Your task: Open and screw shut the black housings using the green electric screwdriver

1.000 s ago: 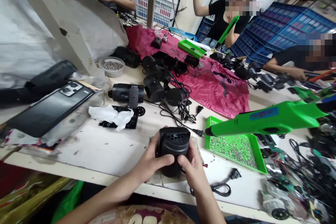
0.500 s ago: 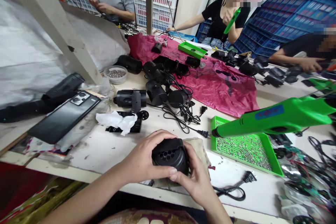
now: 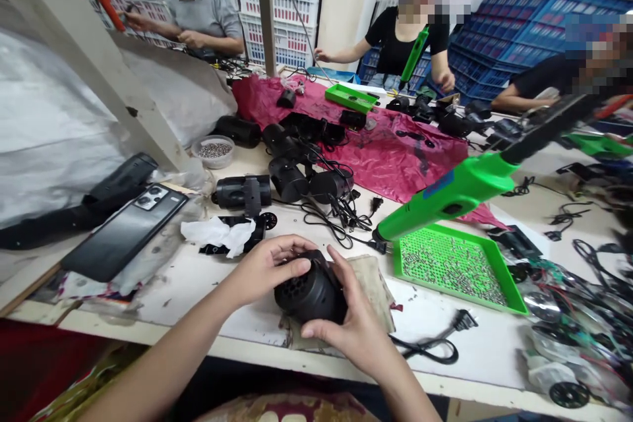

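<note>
Between my hands is a black rounded plastic housing point(image 3: 311, 293) with a cluster of round holes at its left end. My left hand point(image 3: 277, 270) grips it from the left, thumb on top near the holes. Around its right side curves my right hand point(image 3: 353, 316), with the thumb along the near edge. Beneath the housing lies a worn beige cloth pad point(image 3: 373, 290). A green electric screwdriver point(image 3: 440, 201) hangs to the right, its tip by the green tray point(image 3: 457, 267) of small screws. A black power cord point(image 3: 435, 346) lies right of my right hand.
Several black housings point(image 3: 287, 178) with cords lie beyond my hands, near a tub of screws point(image 3: 213, 150) and pink plastic sheeting point(image 3: 386, 155). A phone point(image 3: 123, 231) rests at left. Motors and wires point(image 3: 548, 316) crowd the right. Co-workers sit across the table.
The housing has turned in my hands so its holed end faces left. My left thumb has moved onto its top. The hanging screwdriver has swung to a steeper tilt.
</note>
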The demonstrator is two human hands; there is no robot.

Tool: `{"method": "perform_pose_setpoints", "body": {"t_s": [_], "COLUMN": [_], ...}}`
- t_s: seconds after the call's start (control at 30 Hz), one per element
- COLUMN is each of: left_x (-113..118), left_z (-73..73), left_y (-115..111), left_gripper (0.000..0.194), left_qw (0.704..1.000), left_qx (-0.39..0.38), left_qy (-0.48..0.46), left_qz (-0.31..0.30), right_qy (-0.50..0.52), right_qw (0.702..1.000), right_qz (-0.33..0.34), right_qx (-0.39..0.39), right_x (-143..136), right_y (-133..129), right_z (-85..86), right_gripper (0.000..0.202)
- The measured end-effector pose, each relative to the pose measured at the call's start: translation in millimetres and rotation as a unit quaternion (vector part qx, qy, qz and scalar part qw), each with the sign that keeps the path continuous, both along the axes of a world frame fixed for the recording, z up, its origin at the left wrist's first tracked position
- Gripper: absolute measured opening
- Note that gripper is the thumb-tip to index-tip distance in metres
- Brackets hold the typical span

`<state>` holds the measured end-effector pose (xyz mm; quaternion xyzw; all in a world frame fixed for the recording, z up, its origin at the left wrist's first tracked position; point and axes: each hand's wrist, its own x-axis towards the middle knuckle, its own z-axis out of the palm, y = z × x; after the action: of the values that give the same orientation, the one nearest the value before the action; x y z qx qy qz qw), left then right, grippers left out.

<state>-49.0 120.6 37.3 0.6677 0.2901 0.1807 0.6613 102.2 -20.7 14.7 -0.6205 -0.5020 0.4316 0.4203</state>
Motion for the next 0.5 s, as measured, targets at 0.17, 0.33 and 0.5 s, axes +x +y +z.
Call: {"method": "perform_pose_setpoints", "body": {"t_s": [0.17, 0.33, 0.5], "left_x": [4.3, -17.1, -44.3], "left_z": [-4.4, -16.6, -25.8], "left_y": [-3.9, -12.5, -15.1], "left_gripper": [0.045, 0.068, 0.083], "left_qw": [0.999, 0.997, 0.995], "left_qx": [0.013, 0.065, -0.001], "left_qy": [0.02, -0.048, -0.035], "left_qz": [0.047, 0.012, -0.09], "right_qy": [0.027, -0.008, -0.074], "right_qw": [0.999, 0.999, 0.995], "right_qz": [-0.012, -0.001, 0.041], "right_qx": [0.027, 0.048, 0.061], "right_x": [-2.3, -5.5, -8.6], "right_y": [-0.8, -7.6, -13.8], "right_z": [-6.9, -4.6, 0.4], "right_gripper": [0.11, 0.112, 0.109]}}
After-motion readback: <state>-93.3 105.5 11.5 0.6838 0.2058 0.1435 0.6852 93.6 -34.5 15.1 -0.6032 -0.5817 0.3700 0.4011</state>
